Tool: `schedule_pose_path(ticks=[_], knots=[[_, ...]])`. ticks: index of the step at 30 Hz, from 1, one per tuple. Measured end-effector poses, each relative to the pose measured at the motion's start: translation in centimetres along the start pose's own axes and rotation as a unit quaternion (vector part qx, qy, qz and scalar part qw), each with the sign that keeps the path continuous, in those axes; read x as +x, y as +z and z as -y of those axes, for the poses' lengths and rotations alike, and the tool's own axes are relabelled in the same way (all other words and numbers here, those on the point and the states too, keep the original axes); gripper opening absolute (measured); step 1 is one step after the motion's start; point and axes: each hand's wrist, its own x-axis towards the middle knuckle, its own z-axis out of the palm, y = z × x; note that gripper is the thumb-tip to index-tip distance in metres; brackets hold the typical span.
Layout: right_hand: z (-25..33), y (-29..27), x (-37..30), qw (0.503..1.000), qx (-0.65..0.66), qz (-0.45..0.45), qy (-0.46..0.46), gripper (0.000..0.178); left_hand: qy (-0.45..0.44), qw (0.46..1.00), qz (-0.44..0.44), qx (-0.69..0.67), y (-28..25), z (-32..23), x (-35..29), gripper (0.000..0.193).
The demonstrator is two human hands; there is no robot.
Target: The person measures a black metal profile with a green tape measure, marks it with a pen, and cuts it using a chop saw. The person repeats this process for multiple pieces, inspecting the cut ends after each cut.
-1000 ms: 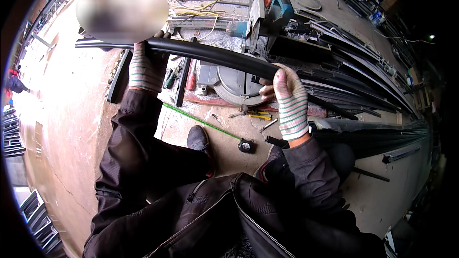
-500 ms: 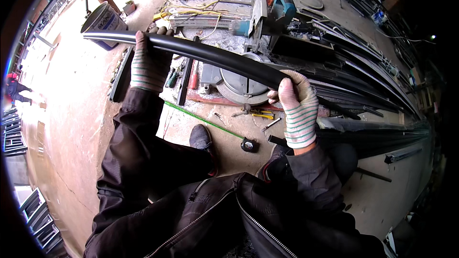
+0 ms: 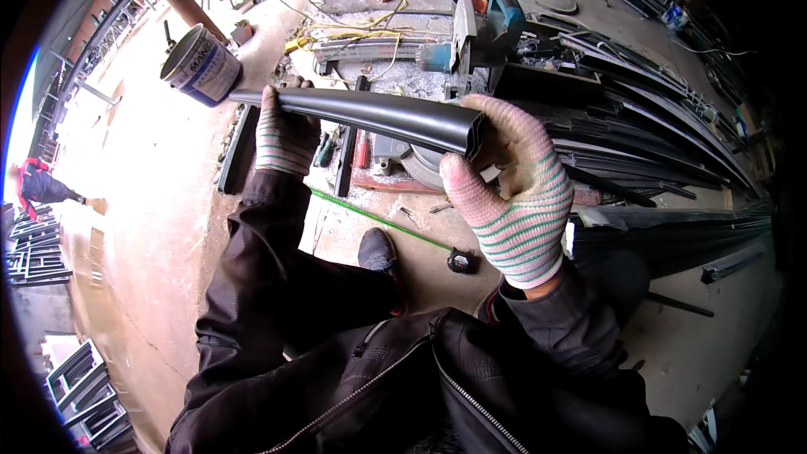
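Observation:
A long black metal profile (image 3: 378, 115) is held up in front of me, its near right end showing a hollow, folded cross-section. My left hand (image 3: 287, 130), in a striped knit glove, is closed around it near its far left end. At the near end my right hand (image 3: 521, 193), gloved alike, curves around the profile, fingers above and thumb at the underside. Below lie a tape measure (image 3: 461, 261) and its green blade (image 3: 378, 217), drawn out along the floor. A miter saw (image 3: 462, 50) stands behind the profile, its base partly hidden by it.
A bucket (image 3: 202, 67) stands at the far left. More black profiles (image 3: 639, 134) lie piled on the right. Yellow cable (image 3: 353, 36) runs behind the saw. Short dark bars (image 3: 239, 147) rest near my left hand. Another person (image 3: 46, 185) is at the far left edge.
The profile's right end has come up and nearer, turning its cut end into view. My right hand has moved closer and its grip looks looser. The view has shifted slightly.

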Motion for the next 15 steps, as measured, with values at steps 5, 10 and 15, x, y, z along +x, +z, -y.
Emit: schedule_pose_path(ticks=[5, 10, 15], knots=[[-0.1, 0.6, 0.4, 0.998, -0.002, -0.018, -0.060, 0.051, -0.006, 0.999, -0.014, 0.028, 0.3, -0.1, -0.2, 0.037], [-0.4, 0.8, 0.3, 0.997, 0.002, -0.017, -0.075, 0.051, -0.015, 0.999, -0.010, 0.039, 0.5, 0.4, -0.3, 0.041], [-0.1, 0.9, 0.4, 0.997, -0.001, -0.013, -0.070, 0.050, -0.021, 0.999, -0.020, 0.045, 0.5, 0.5, -0.3, 0.045]])
